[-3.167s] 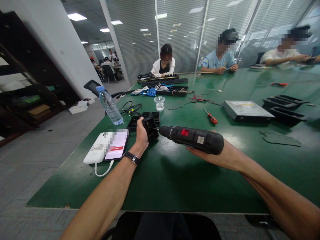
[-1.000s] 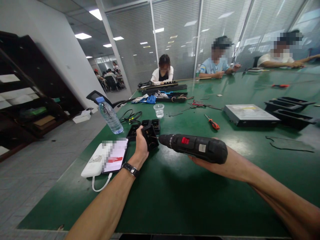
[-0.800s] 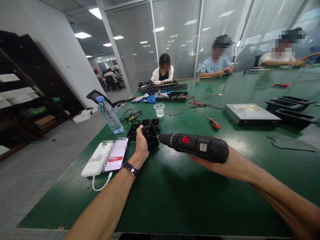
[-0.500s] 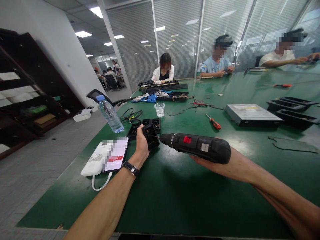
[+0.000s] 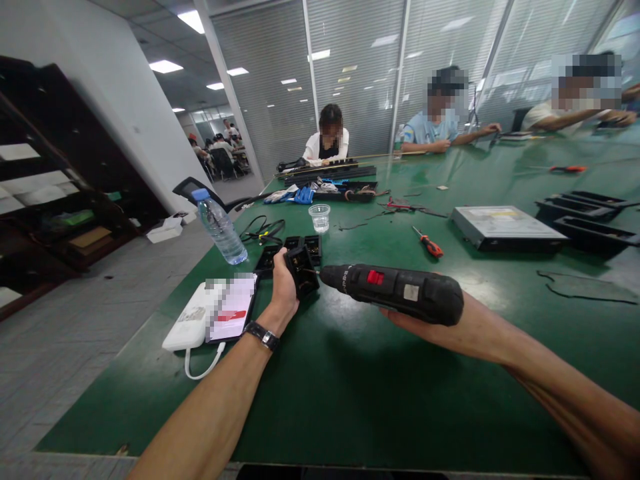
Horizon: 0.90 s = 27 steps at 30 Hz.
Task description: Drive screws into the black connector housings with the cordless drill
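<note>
Left hand clamps black part, right hand grips driver: I judge its thin bit could skid off, toward the thumb.

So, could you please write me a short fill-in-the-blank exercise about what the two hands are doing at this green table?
1. The right hand holds a black electric ____ with a red switch.
2. The left hand grips a small black plastic part that stands on the ____ table.
3. The clear plastic water bottle has a ____ cap.
4. The clear plastic cup stands ____ on the table.

Missing words: screwdriver; green; blue; upright
</note>
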Each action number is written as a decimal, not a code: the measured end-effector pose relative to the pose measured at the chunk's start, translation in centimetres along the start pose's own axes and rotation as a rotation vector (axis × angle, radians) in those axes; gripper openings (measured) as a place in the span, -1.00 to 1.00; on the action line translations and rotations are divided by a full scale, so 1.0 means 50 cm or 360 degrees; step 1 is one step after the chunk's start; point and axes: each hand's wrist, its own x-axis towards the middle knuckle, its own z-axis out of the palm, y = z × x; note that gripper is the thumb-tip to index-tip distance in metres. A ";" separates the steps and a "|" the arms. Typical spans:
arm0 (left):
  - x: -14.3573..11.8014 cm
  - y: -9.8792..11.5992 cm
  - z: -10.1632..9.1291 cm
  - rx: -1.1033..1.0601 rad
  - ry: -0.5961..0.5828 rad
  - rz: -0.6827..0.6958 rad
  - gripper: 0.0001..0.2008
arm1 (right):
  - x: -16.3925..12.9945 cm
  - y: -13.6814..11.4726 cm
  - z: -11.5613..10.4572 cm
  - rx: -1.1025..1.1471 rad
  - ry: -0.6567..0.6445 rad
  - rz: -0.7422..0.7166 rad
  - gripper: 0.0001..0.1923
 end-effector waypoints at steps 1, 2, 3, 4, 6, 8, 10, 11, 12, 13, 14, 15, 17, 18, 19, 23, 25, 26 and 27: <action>0.000 0.000 -0.001 0.0005 -0.0007 -0.0006 -0.58 | 0.000 -0.001 0.000 -0.0005 0.0009 0.0007 -0.77; 0.000 0.000 -0.001 0.0010 -0.0015 -0.0012 -0.58 | 0.000 -0.002 0.000 -0.0007 0.0016 0.0012 -0.77; 0.000 0.000 -0.002 0.0014 -0.0020 -0.0016 -0.58 | 0.000 -0.003 0.000 -0.0003 0.0018 0.0011 -0.77; 0.000 0.000 -0.002 0.0015 -0.0023 -0.0019 -0.58 | 0.000 -0.004 0.000 0.0004 0.0011 0.0006 -0.78; -0.001 0.000 0.000 0.0006 -0.0017 -0.0018 -0.58 | 0.001 -0.006 0.000 0.0018 -0.0015 -0.0007 -0.79; -0.001 -0.001 0.001 -0.0008 -0.0008 -0.0009 -0.57 | 0.001 -0.006 -0.001 0.0018 -0.0040 -0.0014 -0.79; -0.001 -0.002 0.003 -0.0021 -0.0005 -0.0002 -0.57 | 0.002 -0.006 -0.001 0.0013 -0.0052 -0.0013 -0.78; -0.001 -0.002 0.003 -0.0025 -0.0007 -0.0003 -0.57 | 0.002 -0.005 -0.002 0.0014 -0.0052 -0.0009 -0.77; -0.001 -0.001 0.003 -0.0025 -0.0013 -0.0006 -0.58 | 0.001 -0.005 -0.001 0.0017 -0.0046 -0.0001 -0.77; -0.001 -0.001 0.003 -0.0023 -0.0019 -0.0010 -0.59 | 0.001 -0.004 -0.001 0.0018 -0.0037 0.0008 -0.76; -0.001 -0.001 0.003 -0.0021 -0.0025 -0.0013 -0.59 | 0.000 -0.004 -0.001 0.0020 -0.0028 0.0018 -0.76; -0.001 0.000 0.003 -0.0018 -0.0033 -0.0016 -0.60 | 0.000 -0.003 -0.001 0.0019 -0.0024 0.0022 -0.76; -0.002 0.000 0.003 -0.0018 -0.0034 -0.0016 -0.59 | -0.001 -0.002 -0.002 0.0009 -0.0037 0.0021 -0.76; -0.002 0.000 0.003 -0.0023 -0.0023 -0.0008 -0.59 | -0.001 -0.001 -0.002 0.0004 -0.0048 0.0015 -0.76; -0.003 0.000 0.004 -0.0026 -0.0007 0.0001 -0.59 | -0.001 -0.001 -0.003 -0.0001 -0.0058 0.0011 -0.76; -0.004 0.001 0.005 -0.0031 0.0003 0.0003 -0.58 | 0.000 0.000 -0.004 -0.0015 -0.0052 0.0000 -0.76; -0.004 0.001 0.005 -0.0032 -0.0020 -0.0004 -0.58 | 0.001 0.001 -0.004 -0.0017 -0.0042 -0.0006 -0.77; -0.004 0.002 0.004 -0.0033 -0.0025 0.0001 -0.59 | 0.000 0.002 -0.004 -0.0018 -0.0042 -0.0004 -0.77; -0.004 0.002 0.004 -0.0034 -0.0026 0.0011 -0.60 | 0.000 0.003 -0.003 -0.0016 -0.0040 -0.0004 -0.77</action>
